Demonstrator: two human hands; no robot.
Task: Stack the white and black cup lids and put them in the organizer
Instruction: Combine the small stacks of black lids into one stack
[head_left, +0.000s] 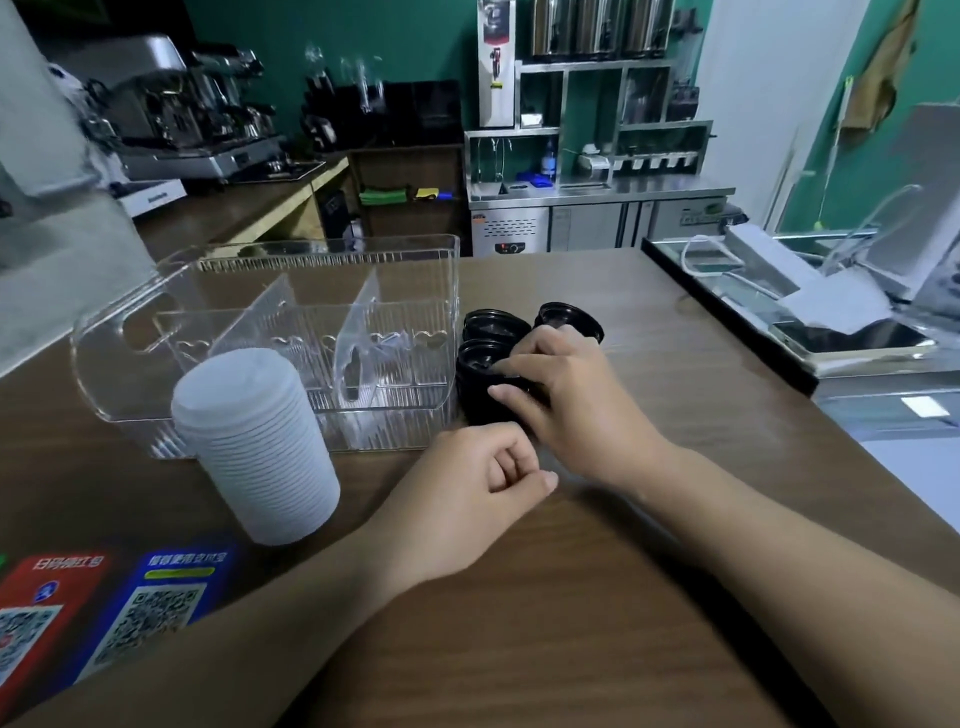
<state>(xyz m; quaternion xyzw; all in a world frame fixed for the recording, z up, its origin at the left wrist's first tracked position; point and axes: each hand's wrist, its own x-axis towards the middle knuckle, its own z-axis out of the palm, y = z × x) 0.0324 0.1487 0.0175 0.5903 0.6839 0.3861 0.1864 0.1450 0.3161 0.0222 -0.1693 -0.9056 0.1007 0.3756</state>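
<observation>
We see the black lids (496, 364) in three short stacks on the table (597, 597), just right of the clear organizer (270, 332) — none inside it yet. The white lids (260, 447) stand as one tall nested stack in front of the organizer's left end. The right hand (566, 395) reaches over the nearest black stack, thumb and fingers (501, 393) closing on its side. The left hand (467, 493) rests loosely curled on the table, holding nothing.

We judge the lids light, thin and springy; nested stacks should slide apart if tilted, so hold low around the rim wall, squeezing gently. The tall white stack likely needs both hands.

Hidden — the right palm covers part of the near stack; lid counts unreadable. Organizer dividers are transparent, so compartment edges are hard to trace.
</observation>
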